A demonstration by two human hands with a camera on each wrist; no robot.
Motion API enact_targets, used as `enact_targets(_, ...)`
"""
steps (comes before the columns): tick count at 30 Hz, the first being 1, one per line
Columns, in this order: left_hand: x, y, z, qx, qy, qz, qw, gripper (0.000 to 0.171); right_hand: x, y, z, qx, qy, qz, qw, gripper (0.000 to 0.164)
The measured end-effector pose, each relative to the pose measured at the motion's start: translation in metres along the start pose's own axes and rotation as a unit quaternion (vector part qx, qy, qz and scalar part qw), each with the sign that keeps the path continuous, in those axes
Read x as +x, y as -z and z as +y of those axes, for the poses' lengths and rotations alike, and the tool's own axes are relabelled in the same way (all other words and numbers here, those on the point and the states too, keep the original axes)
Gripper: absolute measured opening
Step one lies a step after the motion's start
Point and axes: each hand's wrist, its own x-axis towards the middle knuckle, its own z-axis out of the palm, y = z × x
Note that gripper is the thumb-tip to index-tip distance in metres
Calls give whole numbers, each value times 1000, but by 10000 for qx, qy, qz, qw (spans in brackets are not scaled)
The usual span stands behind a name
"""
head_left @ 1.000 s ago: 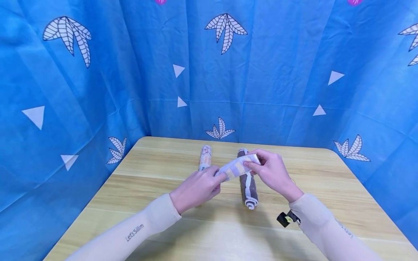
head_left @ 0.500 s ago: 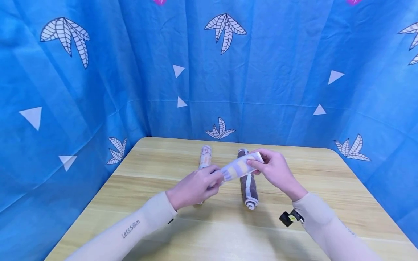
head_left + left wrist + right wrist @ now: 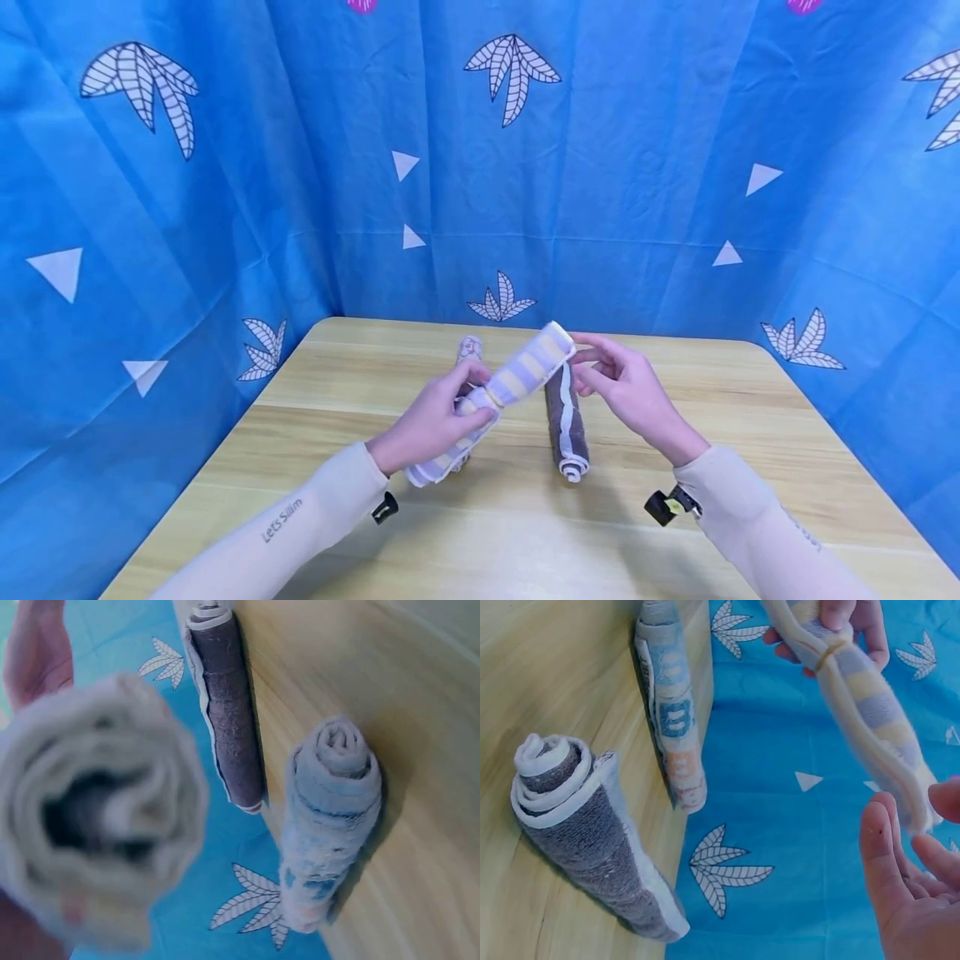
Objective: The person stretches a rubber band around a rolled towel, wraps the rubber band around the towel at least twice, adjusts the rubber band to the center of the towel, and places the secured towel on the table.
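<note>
A rolled towel (image 3: 528, 367) with lilac and cream stripes is held up at a slant above the table. My left hand (image 3: 435, 423) grips it around the middle, thumb on the near side. A thin yellowish rubber band (image 3: 829, 655) cinches the roll beside that thumb. Close to the towel's upper end is my right hand (image 3: 628, 393), its fingers loosely bent and holding nothing. Beneath the hands lies a dark brown rolled towel (image 3: 564, 427) with white edging. To its left, partly hidden behind the left hand, is a pale printed rolled towel (image 3: 330, 817).
All of this is over a light wooden table (image 3: 750, 467). A blue curtain (image 3: 637, 167) with white leaves and triangles encloses the back and sides. Small black devices are strapped at both wrists.
My left hand has shifted from the towel's left end to its middle. My right hand has let go of the other end, and the towel has turned steeper, with the rubber band now showing.
</note>
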Motion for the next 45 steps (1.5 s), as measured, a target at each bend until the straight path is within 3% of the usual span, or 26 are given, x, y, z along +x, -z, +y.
enact_targets(8, 2, 18, -20, -978, 740, 417, 9916, 38, 0, 1, 8, -412, -71, -80, 9991, 39)
enact_targets(13, 5, 32, -35, -1202, 1087, 691, 9844, 38, -1, 2, 12, -482, -76, -73, 9988, 38)
enact_targets(20, 9, 49, -56, -774, 1603, 1083, 9781, 41, -1, 2, 18, -571, -101, -102, 9983, 34)
enact_targets(25, 12, 59, -77, -306, 1875, 1181, 9747, 42, -2, 2, 22, -617, -151, -123, 9979, 33)
enact_targets(30, 15, 67, -96, -6, 2133, 1217, 9694, 42, -2, 2, 25, -614, -188, -128, 9979, 31)
enact_targets(39, 19, 71, -118, 418, 2548, 1112, 9597, 42, -1, -1, 33, -667, -316, -192, 9971, 29)
enact_targets(45, 22, 71, -130, 762, 2647, 1027, 9558, 41, -1, -2, 36, -709, -379, -171, 9966, 28)
